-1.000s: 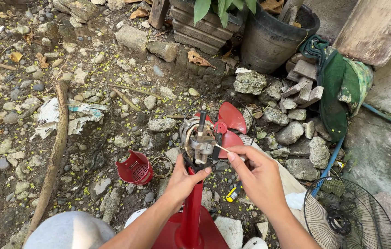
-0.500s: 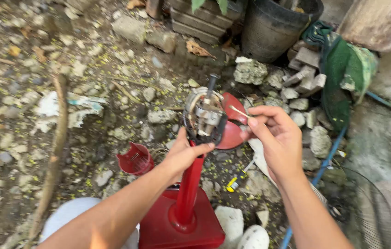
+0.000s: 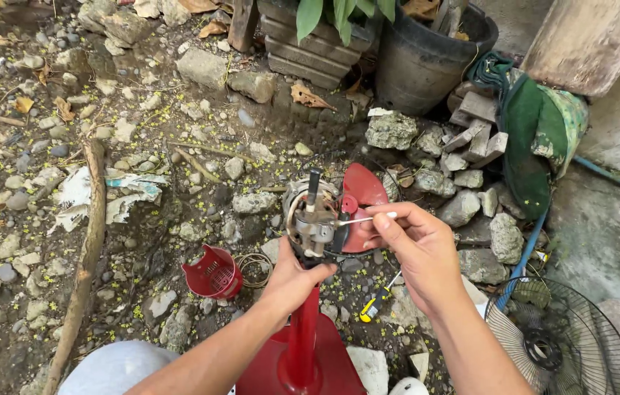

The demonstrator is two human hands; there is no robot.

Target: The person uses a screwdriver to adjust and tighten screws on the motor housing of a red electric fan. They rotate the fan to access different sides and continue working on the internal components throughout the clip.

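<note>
A bare fan motor (image 3: 315, 219) with its shaft pointing up sits on top of a red stand pole (image 3: 301, 336). My left hand (image 3: 292, 274) grips the underside of the motor where it meets the pole. My right hand (image 3: 412, 245) pinches a thin white cotton swab (image 3: 365, 219) whose far end touches the motor's right side. A red motor housing piece (image 3: 363, 197) hangs behind the motor, partly hidden by my fingers.
A red plastic cap (image 3: 213, 271) and a wire coil (image 3: 253, 267) lie on the stony ground left of the stand. A yellow-handled screwdriver (image 3: 371, 307) lies near the red base (image 3: 339, 369). A fan grille (image 3: 562, 344) is at lower right, a black pot (image 3: 434, 55) above.
The view has steadied and shifted. My right hand has brought the swab against the motor's side. My left hand keeps its grip under the motor.
</note>
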